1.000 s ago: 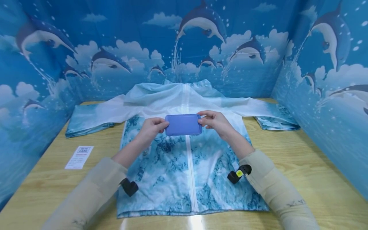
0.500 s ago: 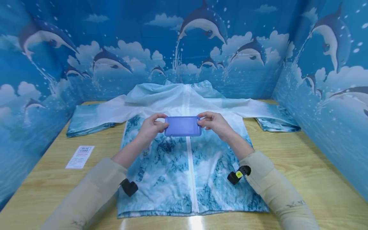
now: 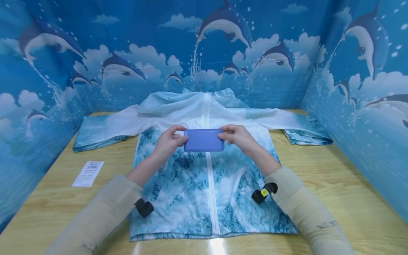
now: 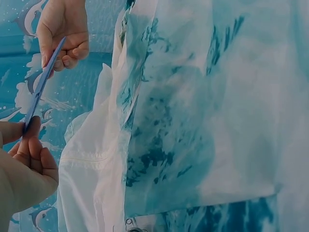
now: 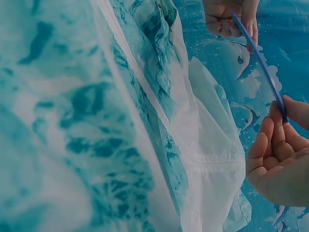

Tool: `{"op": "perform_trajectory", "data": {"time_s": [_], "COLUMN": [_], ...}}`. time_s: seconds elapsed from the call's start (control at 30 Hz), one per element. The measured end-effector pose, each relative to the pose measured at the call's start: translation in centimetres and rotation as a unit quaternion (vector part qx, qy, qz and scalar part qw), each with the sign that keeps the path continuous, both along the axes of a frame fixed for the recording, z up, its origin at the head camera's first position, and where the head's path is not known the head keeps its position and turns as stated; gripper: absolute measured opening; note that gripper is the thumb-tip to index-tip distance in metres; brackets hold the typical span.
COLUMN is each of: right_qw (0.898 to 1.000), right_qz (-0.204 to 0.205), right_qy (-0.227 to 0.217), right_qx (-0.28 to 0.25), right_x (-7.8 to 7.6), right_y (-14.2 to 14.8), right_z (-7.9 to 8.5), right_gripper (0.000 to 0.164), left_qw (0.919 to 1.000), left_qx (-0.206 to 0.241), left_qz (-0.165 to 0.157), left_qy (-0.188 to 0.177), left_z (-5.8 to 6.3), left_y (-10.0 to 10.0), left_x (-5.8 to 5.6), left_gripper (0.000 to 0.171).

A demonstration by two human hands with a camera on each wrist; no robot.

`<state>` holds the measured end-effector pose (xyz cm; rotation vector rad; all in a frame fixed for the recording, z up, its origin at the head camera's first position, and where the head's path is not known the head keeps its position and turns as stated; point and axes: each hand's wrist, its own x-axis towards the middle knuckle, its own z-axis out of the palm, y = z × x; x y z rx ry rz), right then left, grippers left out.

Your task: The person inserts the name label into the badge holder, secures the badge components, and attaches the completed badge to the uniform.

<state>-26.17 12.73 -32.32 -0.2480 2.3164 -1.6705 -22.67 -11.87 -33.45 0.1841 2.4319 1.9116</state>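
A thin blue-violet phone case (image 3: 204, 140) is held level above a zipped jacket (image 3: 181, 198), near its chest. My left hand (image 3: 171, 142) pinches the case's left end between thumb and fingers. At the opposite end, my right hand (image 3: 239, 139) has the same pinch. Edge-on, the case (image 4: 42, 87) shows as a narrow strip in the left wrist view, with my left hand (image 4: 31, 169) at its lower end. The right wrist view also gives the thin case (image 5: 263, 67), with my right hand (image 5: 282, 159) gripping its near end. Fingers behind the case are partly hidden.
The white and teal jacket lies spread on a wooden table (image 3: 331, 187), sleeves outstretched with their ends folded. A white printed card (image 3: 88, 174) lies at the left. Dolphin-patterned curtains (image 3: 153, 39) stand around the back and sides. A black wrist camera (image 3: 259, 196) hangs at my right cuff.
The case has dropped very slightly and tilted a little between my hands. Both hands keep their pinch, and the left fingers shifted a bit on its edge. Jacket and card are unmoved.
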Motion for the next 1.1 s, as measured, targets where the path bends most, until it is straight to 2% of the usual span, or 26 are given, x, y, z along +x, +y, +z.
{"op": "perform_trajectory", "data": {"time_s": [0.13, 0.33, 0.7, 1.1], "right_qw": [1.000, 1.000, 0.999, 0.999], "right_qz": [0.001, -0.002, -0.016, -0.025], "right_qy": [-0.012, -0.025, -0.029, -0.036], "right_qx": [0.003, 0.001, 0.004, -0.001], "right_x": [-0.04, -0.03, 0.02, 0.05], "right_y": [0.06, 0.02, 0.12, -0.09], "right_z": [0.06, 0.02, 0.35, 0.37], "right_gripper": [0.024, 0.018, 0.021, 0.017], "left_qw": [0.9994, 0.9984, 0.9992, 0.9989], "left_qx": [-0.033, -0.049, -0.022, 0.003], "left_qz": [0.005, 0.004, -0.009, -0.037], "left_qy": [0.012, 0.026, 0.034, 0.028], "left_z": [0.02, 0.07, -0.14, 0.11], "left_y": [0.17, 0.29, 0.30, 0.21], "left_x": [0.02, 0.16, -0.16, 0.19], "left_gripper": [0.032, 0.032, 0.031, 0.027]}}
